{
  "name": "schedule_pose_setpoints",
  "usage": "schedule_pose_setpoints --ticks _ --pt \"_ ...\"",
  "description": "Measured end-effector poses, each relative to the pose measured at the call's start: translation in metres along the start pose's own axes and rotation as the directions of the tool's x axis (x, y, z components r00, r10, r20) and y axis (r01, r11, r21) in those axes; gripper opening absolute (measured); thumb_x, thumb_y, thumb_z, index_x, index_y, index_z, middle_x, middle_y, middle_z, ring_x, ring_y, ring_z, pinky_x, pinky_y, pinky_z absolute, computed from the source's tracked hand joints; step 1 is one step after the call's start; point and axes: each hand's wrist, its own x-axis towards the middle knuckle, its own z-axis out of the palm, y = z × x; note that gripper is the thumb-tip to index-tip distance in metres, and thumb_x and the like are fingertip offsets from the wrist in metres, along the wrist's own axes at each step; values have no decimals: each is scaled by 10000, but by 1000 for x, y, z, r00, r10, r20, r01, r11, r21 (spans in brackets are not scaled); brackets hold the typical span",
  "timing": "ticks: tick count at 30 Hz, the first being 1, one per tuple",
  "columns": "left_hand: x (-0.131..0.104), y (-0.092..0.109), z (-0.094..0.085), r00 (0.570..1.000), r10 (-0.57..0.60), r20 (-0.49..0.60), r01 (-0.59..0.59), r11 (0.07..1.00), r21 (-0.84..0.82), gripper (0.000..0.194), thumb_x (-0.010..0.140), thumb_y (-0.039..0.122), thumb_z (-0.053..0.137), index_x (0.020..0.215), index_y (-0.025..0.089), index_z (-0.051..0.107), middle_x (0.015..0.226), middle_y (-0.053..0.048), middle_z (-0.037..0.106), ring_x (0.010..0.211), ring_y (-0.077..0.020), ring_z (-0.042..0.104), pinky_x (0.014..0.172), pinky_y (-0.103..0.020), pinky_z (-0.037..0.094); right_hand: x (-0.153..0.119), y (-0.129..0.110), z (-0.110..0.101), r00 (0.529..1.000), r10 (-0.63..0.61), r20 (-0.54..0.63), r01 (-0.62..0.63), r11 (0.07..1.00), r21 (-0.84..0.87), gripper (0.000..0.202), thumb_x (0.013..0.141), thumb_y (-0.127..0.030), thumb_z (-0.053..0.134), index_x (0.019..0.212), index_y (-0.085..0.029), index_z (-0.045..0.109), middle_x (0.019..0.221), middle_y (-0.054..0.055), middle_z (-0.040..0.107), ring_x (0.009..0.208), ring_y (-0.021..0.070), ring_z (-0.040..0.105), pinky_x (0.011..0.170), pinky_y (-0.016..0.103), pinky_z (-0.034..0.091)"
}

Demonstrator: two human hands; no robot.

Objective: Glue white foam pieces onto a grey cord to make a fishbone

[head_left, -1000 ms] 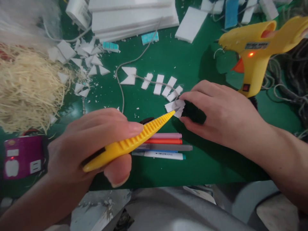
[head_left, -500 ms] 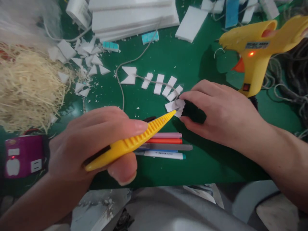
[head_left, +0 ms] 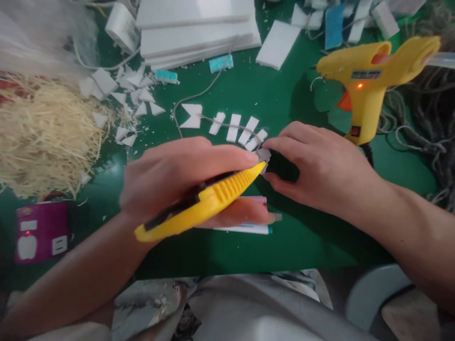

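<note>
My left hand [head_left: 177,180] is wrapped round a yellow utility knife [head_left: 216,199], whose tip end lies by a small white foam piece [head_left: 264,154]. The left thumb or finger touches that piece's left side. My right hand [head_left: 316,166] pinches the same piece from the right. A thin grey cord [head_left: 222,120] runs over a row of white foam strips, among them an upright one [head_left: 233,128], and over a notched foam piece [head_left: 192,116] at its left end. The knife's blade is too small to make out.
A yellow glue gun [head_left: 368,80] with a lit light stands at the right. Pens [head_left: 245,229] lie under my left hand. Foam sheets [head_left: 195,28], foam scraps, straw [head_left: 53,137] and a purple box [head_left: 42,232] are around, with tangled cord at the far right.
My left hand has moved right and up along the knife, its fingers now reaching the foam piece and covering more of the pens. My right hand keeps its pinch. The view has shifted slightly.
</note>
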Motion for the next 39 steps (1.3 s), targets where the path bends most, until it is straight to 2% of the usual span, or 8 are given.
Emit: schedule_pose_setpoints --ticks 4,7,10,18,25,33,39 --pt "7 -12 10 985 151 80 -150 988 -27 244 1127 498 786 1222 275 757 986 36 903 735 -136 807 744 -265 704 -1 0 1 1000 -9 -6 9 1000 12 286 1007 -297 641 1195 -159 806 1115 166 772 948 310 702 739 404 460" --pt "11 -20 13 971 210 114 -206 978 -41 231 1098 509 806 1080 281 777 896 29 877 671 -144 788 671 -260 685 -1 1 1 1000 -7 -15 7 1000 18 283 998 -302 656 1187 -155 807 1114 165 773 945 304 700 740 399 450" --pt "14 -25 16 974 185 128 -180 982 -55 267 1086 522 814 1026 265 772 875 24 869 667 -137 784 664 -243 658 -1 1 1 1000 -8 -11 8 1000 24 265 998 -288 659 1180 -160 803 1105 157 769 933 297 694 745 397 442" --pt "17 -27 19 960 166 224 -140 982 -129 188 1148 392 672 1040 270 767 832 36 842 633 -111 758 647 -204 627 1 -1 -1 1000 3 13 -4 1000 25 250 1005 -297 651 1153 -167 804 1109 148 766 920 285 685 737 399 447" --pt "17 -23 25 980 101 170 -70 981 -180 133 1066 298 719 950 310 781 760 52 791 552 -137 707 532 -253 606 1 -1 -1 1000 20 20 -21 999 49 221 1007 -301 677 1149 -181 798 1116 144 756 930 287 680 750 409 458" --pt "17 -25 24 965 183 190 -159 978 -134 116 1075 316 726 1015 238 787 781 30 807 591 -127 738 597 -220 630 3 -3 -1 999 37 39 -39 999 36 234 998 -294 665 1130 -171 814 1119 149 761 945 295 697 747 415 461" --pt "19 -24 23 969 128 212 -96 983 -154 75 1054 299 758 1003 273 808 870 30 858 639 -150 778 607 -244 656 3 -3 -2 998 41 37 -42 999 25 236 1001 -308 658 1125 -181 813 1099 129 758 940 283 707 752 409 476"
